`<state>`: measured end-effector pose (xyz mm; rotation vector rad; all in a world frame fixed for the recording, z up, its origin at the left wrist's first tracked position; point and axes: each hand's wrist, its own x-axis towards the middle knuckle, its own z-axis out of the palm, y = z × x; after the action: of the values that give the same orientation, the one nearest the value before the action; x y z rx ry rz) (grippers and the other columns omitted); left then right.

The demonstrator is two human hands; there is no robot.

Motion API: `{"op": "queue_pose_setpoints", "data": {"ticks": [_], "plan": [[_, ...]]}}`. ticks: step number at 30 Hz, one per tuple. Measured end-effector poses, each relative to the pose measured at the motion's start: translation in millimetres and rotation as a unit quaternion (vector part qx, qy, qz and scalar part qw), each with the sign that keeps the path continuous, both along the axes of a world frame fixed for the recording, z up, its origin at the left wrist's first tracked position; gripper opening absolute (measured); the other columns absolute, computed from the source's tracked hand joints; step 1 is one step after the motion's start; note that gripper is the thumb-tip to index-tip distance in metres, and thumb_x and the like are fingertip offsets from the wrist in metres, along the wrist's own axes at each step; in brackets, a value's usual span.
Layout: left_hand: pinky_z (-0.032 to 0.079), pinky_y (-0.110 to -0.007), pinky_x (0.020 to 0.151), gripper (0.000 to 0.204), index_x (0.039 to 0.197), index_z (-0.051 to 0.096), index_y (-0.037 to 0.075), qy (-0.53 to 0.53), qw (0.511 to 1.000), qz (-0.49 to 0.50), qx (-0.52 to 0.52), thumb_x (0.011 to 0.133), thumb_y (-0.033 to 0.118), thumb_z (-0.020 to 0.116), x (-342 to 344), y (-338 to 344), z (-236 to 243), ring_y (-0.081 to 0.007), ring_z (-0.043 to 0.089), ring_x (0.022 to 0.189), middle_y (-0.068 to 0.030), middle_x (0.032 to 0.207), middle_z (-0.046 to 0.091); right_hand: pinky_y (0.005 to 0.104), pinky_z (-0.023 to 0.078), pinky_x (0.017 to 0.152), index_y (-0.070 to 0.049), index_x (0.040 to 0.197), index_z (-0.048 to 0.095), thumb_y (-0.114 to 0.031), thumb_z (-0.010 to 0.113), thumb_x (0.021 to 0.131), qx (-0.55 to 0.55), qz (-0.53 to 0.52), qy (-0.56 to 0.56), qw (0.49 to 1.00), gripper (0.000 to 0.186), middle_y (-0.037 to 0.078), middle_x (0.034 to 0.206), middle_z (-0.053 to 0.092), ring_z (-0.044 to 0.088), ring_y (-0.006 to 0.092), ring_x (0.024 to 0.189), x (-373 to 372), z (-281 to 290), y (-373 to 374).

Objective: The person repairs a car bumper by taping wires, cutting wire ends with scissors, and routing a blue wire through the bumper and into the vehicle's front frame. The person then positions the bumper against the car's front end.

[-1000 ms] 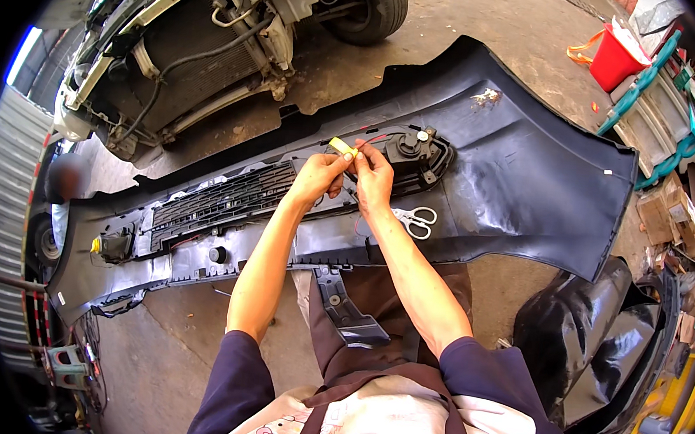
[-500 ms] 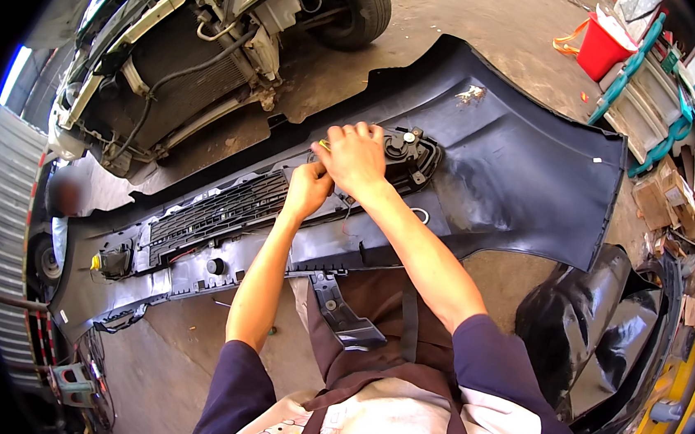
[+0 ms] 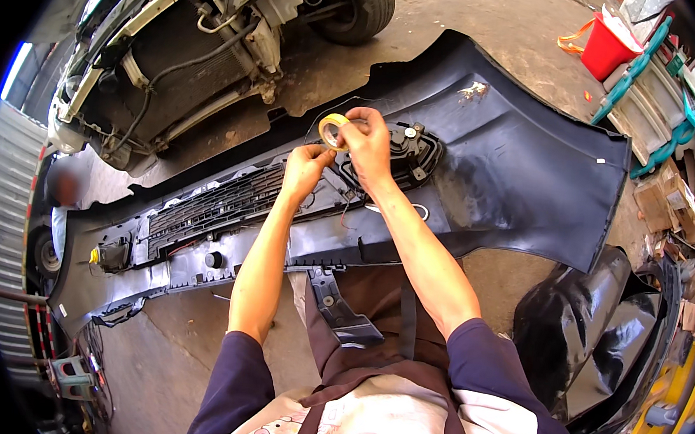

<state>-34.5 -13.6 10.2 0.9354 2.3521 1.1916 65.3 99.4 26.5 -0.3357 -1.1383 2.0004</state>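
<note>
My right hand (image 3: 369, 151) is closed on a roll of yellow tape (image 3: 336, 119), held upright over the back of a large black car bumper (image 3: 526, 162). Close by on the left, my left hand (image 3: 305, 172) has thumb and fingers pinched together just below the roll; what is between them is too small to make out. A thin dark wire (image 3: 358, 99) loops up behind the hands. Under my right hand lies a round black lamp unit (image 3: 413, 150) fixed in the bumper. The slatted grille (image 3: 214, 207) stretches left of my left hand.
Beyond the bumper stands a car (image 3: 187, 71) with its front end stripped. A black glossy panel (image 3: 578, 320) lies at the right. Further off are a red bucket (image 3: 609, 46), cardboard boxes (image 3: 665, 195) and a yellow frame (image 3: 678, 403). A person (image 3: 64, 192) is at far left.
My right hand has turned and drawn back from over my left hand, so the tape roll, mostly hidden before, now shows. My left hand stays almost in place.
</note>
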Motion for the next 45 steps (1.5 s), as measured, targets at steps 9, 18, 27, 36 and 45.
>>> {"op": "queue_pose_setpoints", "data": {"ticks": [9, 18, 27, 36, 45], "plan": [[0.040, -0.026, 0.054, 0.024, 0.108, 0.062, -0.002, -0.313, 0.936, -0.134, 0.088, 0.098, 0.020, 0.061, -6.9, -6.4, 4.7, -0.0091, 0.045, 0.058, 0.0022, 0.067, 0.049, 0.0393, 0.053, 0.066, -0.003, 0.100, 0.065, -0.040, 0.063, 0.095, 0.250, -0.021, -0.268, 0.930, 0.038, 0.018, 0.081, 0.070, 0.070, 0.0291, 0.072, 32.9, -42.1, 2.7], [0.037, -0.024, 0.059, 0.033, 0.102, 0.066, 0.004, -0.151, 0.980, -0.126, -0.019, 0.093, 0.035, 0.070, -0.7, 2.2, 20.1, -0.0071, 0.050, 0.068, 0.0023, 0.078, 0.058, 0.0497, 0.050, 0.073, -0.004, 0.101, 0.066, -0.031, 0.057, 0.093, 0.243, 0.013, -0.328, 0.913, 0.029, 0.024, 0.084, 0.067, 0.065, 0.0448, 0.085, 27.4, -39.0, -20.0], [0.045, -0.030, 0.067, 0.024, 0.089, 0.070, -0.002, -0.129, 0.984, -0.110, -0.045, 0.090, 0.022, 0.071, -16.9, 18.4, -4.4, -0.0146, 0.059, 0.072, -0.0057, 0.076, 0.066, 0.0511, 0.051, 0.077, -0.009, 0.094, 0.071, -0.035, 0.058, 0.088, 0.280, 0.021, -0.402, 0.872, 0.030, 0.022, 0.085, 0.070, 0.066, 0.0427, 0.088, 31.4, -30.9, -9.8], [0.041, -0.056, 0.091, 0.032, 0.107, 0.071, 0.006, 0.174, 0.943, -0.078, -0.272, 0.095, 0.034, 0.061, 18.8, 30.3, 45.9, -0.0295, 0.068, 0.096, -0.0117, 0.096, 0.073, 0.0523, 0.049, 0.076, -0.006, 0.086, 0.071, -0.030, 0.056, 0.091, 0.335, -0.065, -0.400, 0.850, 0.028, 0.022, 0.082, 0.069, 0.067, 0.0424, 0.083, 26.6, -31.3, -17.9], [0.048, -0.034, 0.058, 0.032, 0.095, 0.064, -0.003, 0.040, 0.984, -0.072, -0.156, 0.095, 0.029, 0.062, 10.5, 42.6, 27.3, -0.0223, 0.064, 0.073, -0.0149, 0.083, 0.068, 0.0491, 0.052, 0.071, 0.000, 0.094, 0.067, -0.030, 0.059, 0.092, 0.308, -0.066, -0.377, 0.871, 0.032, 0.022, 0.075, 0.068, 0.068, 0.0407, 0.077, 16.1, -49.0, -11.3]]}}
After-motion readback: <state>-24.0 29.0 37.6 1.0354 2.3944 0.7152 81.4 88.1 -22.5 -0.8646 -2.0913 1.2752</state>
